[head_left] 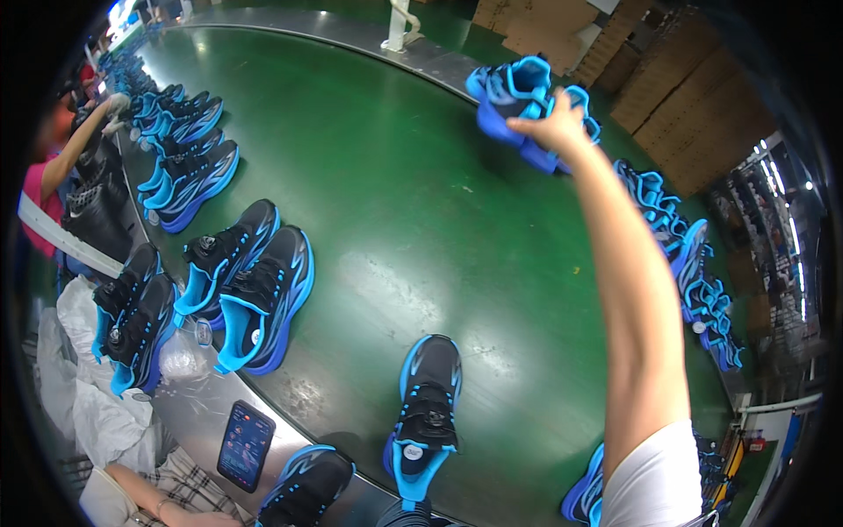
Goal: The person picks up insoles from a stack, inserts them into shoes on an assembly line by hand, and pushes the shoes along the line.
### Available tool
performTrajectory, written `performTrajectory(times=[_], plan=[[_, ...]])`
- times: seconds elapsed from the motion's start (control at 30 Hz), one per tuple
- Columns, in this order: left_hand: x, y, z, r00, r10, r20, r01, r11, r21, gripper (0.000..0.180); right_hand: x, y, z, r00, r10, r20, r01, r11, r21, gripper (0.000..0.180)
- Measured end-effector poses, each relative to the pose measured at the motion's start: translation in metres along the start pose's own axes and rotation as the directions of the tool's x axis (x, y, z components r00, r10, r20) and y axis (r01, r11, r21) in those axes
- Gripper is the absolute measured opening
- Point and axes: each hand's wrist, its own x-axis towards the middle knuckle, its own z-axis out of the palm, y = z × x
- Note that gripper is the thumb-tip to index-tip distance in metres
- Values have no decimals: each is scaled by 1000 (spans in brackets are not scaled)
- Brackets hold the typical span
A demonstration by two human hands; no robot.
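Observation:
My right arm reaches across the green belt (pixel 395 237) to its far right edge. There my right hand (pixel 562 130) is closed on a pair of black and blue sneakers (pixel 514 92), thumb on the near side and fingers at a collar. Whether the pair rests on the edge or is lifted, I cannot tell. My left hand is out of the picture. Nearest me on the belt, a single sneaker (pixel 428 395) lies with its toe pointing away. Another sneaker (pixel 307 487) sits at the lower edge, and part of one more (pixel 587 492) shows beside my right sleeve.
Pairs of sneakers (pixel 268 294) line the left side; more (pixel 685 237) line the right edge. A phone (pixel 246 445) lies on the metal ledge near clear plastic bags (pixel 88 351). Someone's forearm (pixel 167 508) rests at lower left; another person's arm (pixel 79 140) reaches in farther up. Cardboard (pixel 702 97) stands beyond.

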Motion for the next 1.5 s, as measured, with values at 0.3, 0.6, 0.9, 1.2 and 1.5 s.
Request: performTrajectory(times=[0.3, 0.6, 0.9, 1.2, 1.5], plan=[[-167, 102, -166, 950, -300, 85, 308, 945, -105, 17, -1, -64, -77, 779, -510, -365, 552, 833, 16, 59], [-205, 131, -244, 875, -481, -54, 482, 856, 185, 19, -120, 4, -205, 808, -436, 396, 510, 854, -99, 33], [-202, 114, -216, 854, -483, -193, 488, 872, -22, 37, -500, 233, -198, -70, 737, 672, -436, 583, -686, 90], [-319, 140, -207, 649, -754, -98, 743, 656, -134, 24, -545, 271, -146, 751, 627, 207, -659, 731, 179, 21], [-351, 163, -149, 160, -932, -325, 459, 362, -811, 28, -173, 163, -61, 754, -603, 259, 606, 792, 81, 27]])
